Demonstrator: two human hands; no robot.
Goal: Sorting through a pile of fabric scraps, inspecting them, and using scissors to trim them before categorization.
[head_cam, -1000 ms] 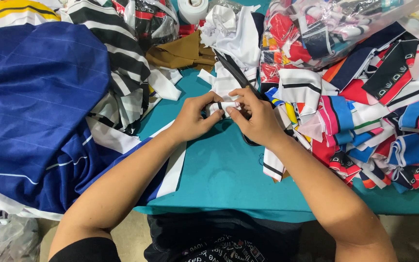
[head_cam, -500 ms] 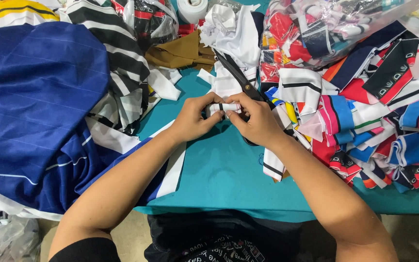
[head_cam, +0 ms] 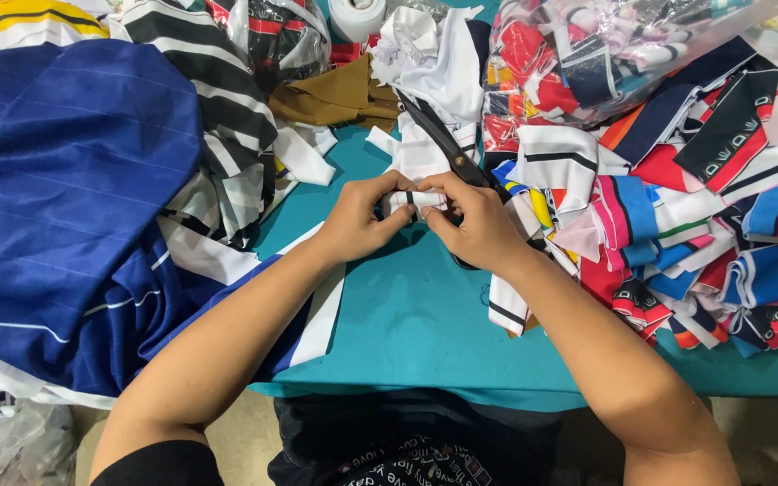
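Hands are meeting over the middle of the teal tabletop [head_cam: 407, 315]. The left hand [head_cam: 357, 220] is pinching one end of a small white strip [head_cam: 413, 198] with a dark stripe, thumb and fingers closed on it. The right hand [head_cam: 479, 225] is gripping the other end, fingers curled shut around it, and black scissors [head_cam: 447, 148] are lying under that hand, their blades pointing up and away toward a pile of white cloth [head_cam: 434, 54]. The strip is sitting between both hands, lifted just above the tabletop. A big blue garment [head_cam: 56, 198] is spreading across the left side, with striped black-and-white fabric [head_cam: 218, 117] beside it. Colourful collar pieces [head_cam: 677, 234] are heaping on the right, and a clear bag [head_cam: 605, 54] of more pieces is lying behind them. Brown cloth [head_cam: 339, 94] is resting near the top.
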